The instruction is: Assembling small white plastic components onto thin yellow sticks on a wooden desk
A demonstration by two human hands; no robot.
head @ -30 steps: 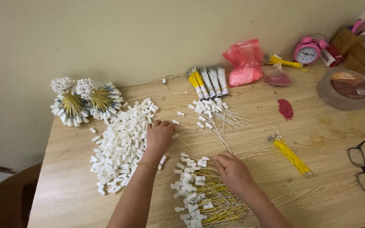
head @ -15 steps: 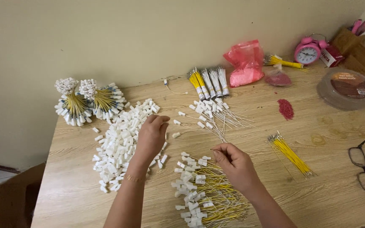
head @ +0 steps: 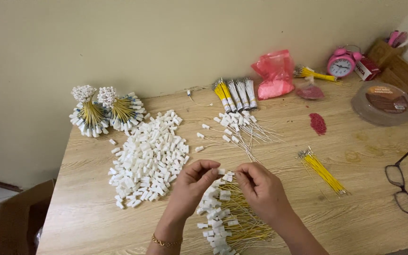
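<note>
— Two hands are being brought together over the near pile of yellow wires [head: 234, 215]: a small white connector [head: 221, 171] is being pinched at the fingertips of the left hand [head: 192, 184], and the right hand [head: 260, 186] is being closed on what is probably a wire end, though the view there is too poor to be sure.

— Where is the stock being kept?

— Loose white connectors [head: 147, 158] are being heaped left of the hands; finished white wires [head: 234, 132] are being laid just beyond, far of them.

— How is the joining being done well?

— Judging by the pose, the connector is best being held still, opening facing the wire, while the wire is being pinched close to its tip so that it is not being bent.
</note>
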